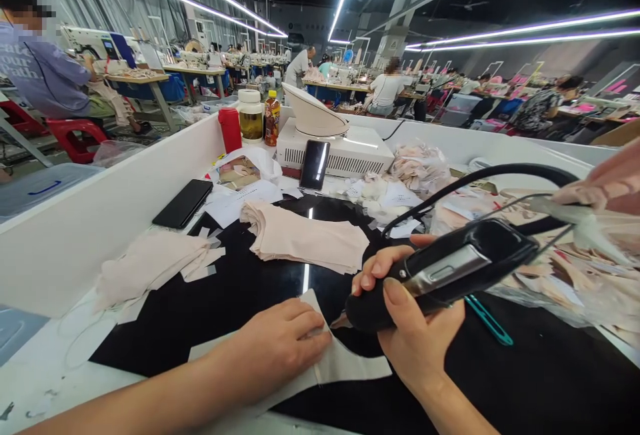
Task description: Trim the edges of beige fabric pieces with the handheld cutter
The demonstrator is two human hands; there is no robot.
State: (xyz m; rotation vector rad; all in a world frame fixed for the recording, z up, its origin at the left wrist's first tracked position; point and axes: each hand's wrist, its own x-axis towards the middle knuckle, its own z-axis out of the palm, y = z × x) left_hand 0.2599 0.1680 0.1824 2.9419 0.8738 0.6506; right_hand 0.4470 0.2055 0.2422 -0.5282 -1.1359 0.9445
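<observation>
My right hand (420,342) is wrapped round a black corded electric hand tool (450,268) with a silver panel. The tool's small tip points left and down, close to the edge of a pale fabric piece (350,365). On that fabric lies my left hand (285,338), palm down, pressing it against the black work surface (525,368). Its thumb is hidden, and its fingers lie just left of the tool's tip. Beyond my hands rests a stack of pale pink fabric pieces (307,235). Another pale fabric pile (150,265) sits on the left.
Another person's hand (615,175) reaches in at the right, near the tool's cord (480,172). Plastic bags of fabric scraps (570,262) lie below it. A teal clip-like object (490,320), black phone (184,203), propped phone (315,164) and white machine (335,145) surround the work area.
</observation>
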